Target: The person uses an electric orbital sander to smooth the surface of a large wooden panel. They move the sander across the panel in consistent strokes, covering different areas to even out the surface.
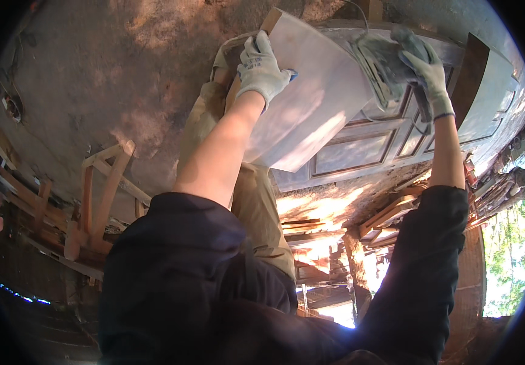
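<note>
The gloved left hand [261, 67] lay flat, fingers spread, on the pale board [311, 97] propped across the knee [214, 109]. The right hand [429, 76] was closed around the sander [379, 64] resting on the board's far end. The board looked stiff, light and dusty-slick, best steadied by its edge.

- Bare concrete floor [92, 79], grey, patchy sun + shade.
- Wooden frames [101, 194] stacked at left, more timber offcuts [390, 213] at right.
- Panelled door [372, 146] lying flat, pale w/ brown trim.
- Green foliage [508, 255] far right, bright daylight.
</note>
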